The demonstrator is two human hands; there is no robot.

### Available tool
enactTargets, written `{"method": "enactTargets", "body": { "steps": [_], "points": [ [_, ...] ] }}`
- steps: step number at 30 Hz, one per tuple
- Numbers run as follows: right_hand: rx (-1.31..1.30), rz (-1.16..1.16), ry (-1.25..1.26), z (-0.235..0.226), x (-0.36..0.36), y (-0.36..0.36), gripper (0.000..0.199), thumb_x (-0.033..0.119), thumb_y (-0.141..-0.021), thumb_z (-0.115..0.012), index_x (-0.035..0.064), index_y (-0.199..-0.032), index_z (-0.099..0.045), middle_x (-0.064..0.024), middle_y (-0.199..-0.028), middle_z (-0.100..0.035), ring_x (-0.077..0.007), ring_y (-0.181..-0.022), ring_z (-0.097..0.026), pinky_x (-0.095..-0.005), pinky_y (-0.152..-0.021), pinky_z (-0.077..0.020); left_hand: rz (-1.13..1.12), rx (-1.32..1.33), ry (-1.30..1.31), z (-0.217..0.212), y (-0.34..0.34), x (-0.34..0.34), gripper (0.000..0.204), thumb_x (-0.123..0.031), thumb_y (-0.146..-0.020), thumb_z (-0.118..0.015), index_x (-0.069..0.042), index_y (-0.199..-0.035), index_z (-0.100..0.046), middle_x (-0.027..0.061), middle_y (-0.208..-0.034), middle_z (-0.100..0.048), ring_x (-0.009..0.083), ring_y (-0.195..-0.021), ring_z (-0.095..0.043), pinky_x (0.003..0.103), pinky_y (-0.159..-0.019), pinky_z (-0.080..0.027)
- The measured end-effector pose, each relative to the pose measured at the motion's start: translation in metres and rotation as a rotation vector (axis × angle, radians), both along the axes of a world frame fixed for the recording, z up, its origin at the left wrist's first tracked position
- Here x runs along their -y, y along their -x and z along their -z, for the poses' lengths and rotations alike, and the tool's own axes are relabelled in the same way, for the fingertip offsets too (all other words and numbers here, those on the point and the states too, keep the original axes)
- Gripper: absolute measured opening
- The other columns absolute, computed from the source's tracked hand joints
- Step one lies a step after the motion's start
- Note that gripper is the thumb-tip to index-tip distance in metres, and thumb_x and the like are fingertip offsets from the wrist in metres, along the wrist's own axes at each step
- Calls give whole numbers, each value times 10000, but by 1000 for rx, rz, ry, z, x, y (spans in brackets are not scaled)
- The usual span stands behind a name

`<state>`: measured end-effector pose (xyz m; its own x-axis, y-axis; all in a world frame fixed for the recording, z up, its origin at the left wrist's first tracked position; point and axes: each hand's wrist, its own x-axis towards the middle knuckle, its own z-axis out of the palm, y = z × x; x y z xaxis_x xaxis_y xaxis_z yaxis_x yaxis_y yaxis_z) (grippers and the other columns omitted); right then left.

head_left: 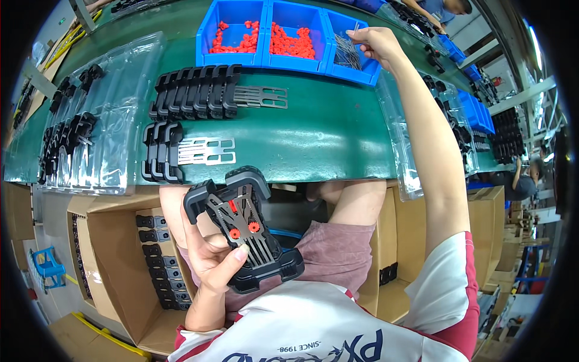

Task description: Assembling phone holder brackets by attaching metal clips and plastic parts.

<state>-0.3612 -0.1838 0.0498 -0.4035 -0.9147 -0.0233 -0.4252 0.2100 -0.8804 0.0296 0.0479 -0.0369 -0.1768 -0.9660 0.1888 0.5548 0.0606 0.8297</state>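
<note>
My left hand (pixel 214 262) is closed around a black clamp-style holder (pixel 246 214), tilted above my lap. Its open face shows silvery slotted plates, two red gears (pixel 254 227) and a small red piece above them. My left thumb presses near the lower plates. At the far right, my right hand (pixel 381 45) reaches over a blue bin (pixel 369 77) full of thin metal pins (pixel 346 53). Its thumb and fingers are pinched together on what looks like a thin metal pin. The exact number of pins in that grip cannot be made out.
Two blue bins (pixel 232 59) of red gears adjoin the pin bin. Rows of black holder parts (pixel 193 93) with metal plates lie on the green table (pixel 325 133). Clear plastic trays (pixel 114 151) flank them. Cardboard boxes (pixel 114 241) stand beside my legs. Other people work farther off.
</note>
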Motion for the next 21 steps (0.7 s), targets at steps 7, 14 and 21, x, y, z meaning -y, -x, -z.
{"method": "enactTargets", "body": {
  "steps": [7,14,21],
  "points": [
    [232,2,225,2,-23,-15,151,136,-858,-645,-14,-853,-644,-61,-768,-621,-59,-591,-492,-145,-511,-396,10,34,-47,4,-7,1,1010,128,-719,-513,-119,-1492,88,269,-1022,-645,155,-603,-606,187,-575,-438],
    [788,-155,275,26,-93,-59,172,99,-892,-586,-43,-990,-583,-123,-922,-614,-74,-628,-513,-152,-518,-432,-33,-12,-69,1,2,6,994,142,-747,-525,-124,-1495,74,267,-1029,-644,129,-580,-588,168,-532,-412],
    [1395,-50,138,60,-142,-100,159,61,-870,-600,-38,-994,-587,-154,-946,-613,-118,-673,-566,-186,-559,-464,22,30,-64,-6,8,11,1002,143,-766,-534,-141,-1493,93,245,-1014,-660,122,-587,-588,157,-545,-416]
  ]
}}
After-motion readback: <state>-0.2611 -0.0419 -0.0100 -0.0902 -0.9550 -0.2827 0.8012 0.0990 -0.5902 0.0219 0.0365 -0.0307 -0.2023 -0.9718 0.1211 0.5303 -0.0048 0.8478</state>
